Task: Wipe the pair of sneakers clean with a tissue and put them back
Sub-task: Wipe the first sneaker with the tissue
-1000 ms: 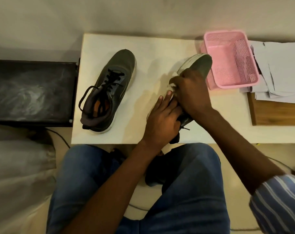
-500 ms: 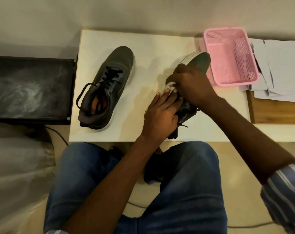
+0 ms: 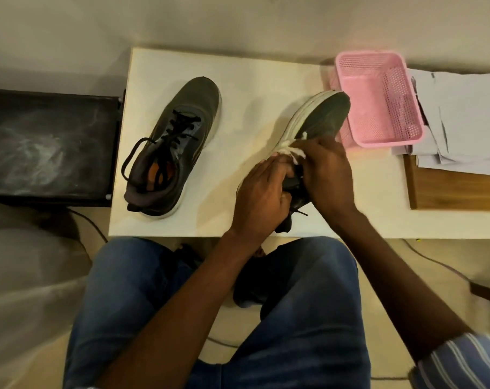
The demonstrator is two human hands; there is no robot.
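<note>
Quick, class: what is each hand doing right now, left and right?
Left hand: closed around the tilted sneaker, steadying it.
Right hand: closed on the tissue, pressed against that sneaker's side.

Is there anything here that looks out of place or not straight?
Only the right sneaker: it is tipped on its side, white sole showing, because the left hand steadies it while the right hand wipes with a tissue. The left sneaker stands upright.
</note>
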